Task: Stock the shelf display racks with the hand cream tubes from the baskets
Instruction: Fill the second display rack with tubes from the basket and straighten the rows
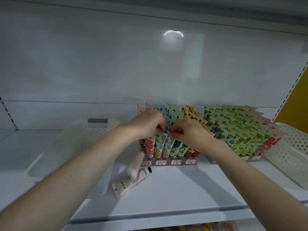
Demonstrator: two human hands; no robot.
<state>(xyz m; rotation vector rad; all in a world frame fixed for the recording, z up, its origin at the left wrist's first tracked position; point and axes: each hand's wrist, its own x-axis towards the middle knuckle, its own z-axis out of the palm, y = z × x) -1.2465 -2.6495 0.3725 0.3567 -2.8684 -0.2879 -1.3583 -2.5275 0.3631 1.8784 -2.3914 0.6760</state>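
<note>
Both hands meet over the display rack (pixel 168 162) on the shelf (pixel 183 189). The left hand (pixel 148 124) and the right hand (pixel 188 130) each pinch, with curled fingers, the crimped top of a blue hand cream tube (pixel 168 144) printed with orange fruit. The tube stands upright in the rack's second lane from the left. Two white tubes (pixel 131 180) lie loose on the shelf just in front of the rack. A perforated left basket (pixel 70 147) and a right basket (pixel 293 147) flank the display.
</note>
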